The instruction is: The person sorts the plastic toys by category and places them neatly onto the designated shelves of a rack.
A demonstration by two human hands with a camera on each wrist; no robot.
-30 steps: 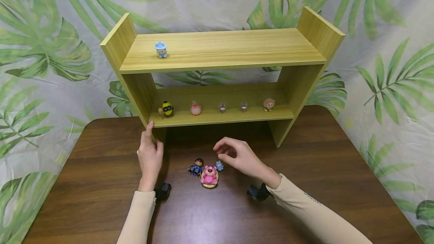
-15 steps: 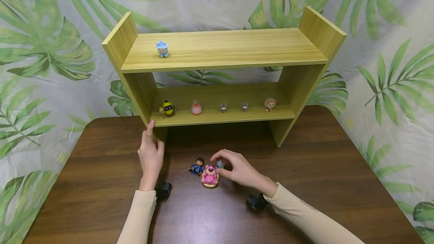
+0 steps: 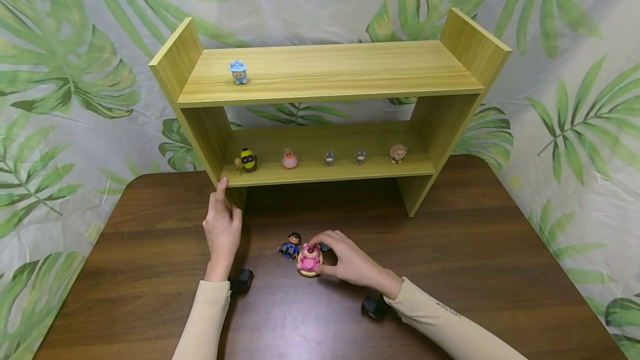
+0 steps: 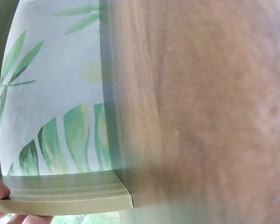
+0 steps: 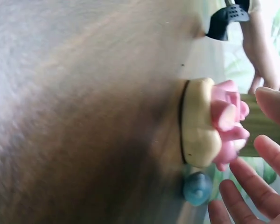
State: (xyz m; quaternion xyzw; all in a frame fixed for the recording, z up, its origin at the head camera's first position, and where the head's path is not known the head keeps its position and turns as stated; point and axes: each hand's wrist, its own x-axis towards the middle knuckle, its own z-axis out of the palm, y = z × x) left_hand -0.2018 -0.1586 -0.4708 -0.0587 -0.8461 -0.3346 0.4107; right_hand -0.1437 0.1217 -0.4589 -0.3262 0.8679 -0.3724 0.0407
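Observation:
My left hand (image 3: 222,232) holds the front edge of the wooden shelf's (image 3: 325,96) left side panel. In the left wrist view the thumb lies on one face of that panel (image 4: 70,186), the fingers on the other. My right hand (image 3: 352,260) is over a pink bear figurine (image 3: 310,261) on a cream, ring-like base, thumb and forefinger spread around it. In the right wrist view the fingers (image 5: 252,182) are apart, not closed on the bear. A small blue figurine (image 5: 197,189) stands beside the bear, mostly hidden by the hand in the head view.
A toy man in blue (image 3: 290,246) lies left of the bear on the brown table (image 3: 425,293). Several small figurines, including a yellow-and-black one (image 3: 248,160) and a pink duck-like one (image 3: 289,160), line the middle shelf. A blue-hatted figurine (image 3: 239,73) stands on top.
My right hand has come down and left, past the blue figurine, to the pink bear. The left hand has kept its place on the shelf panel.

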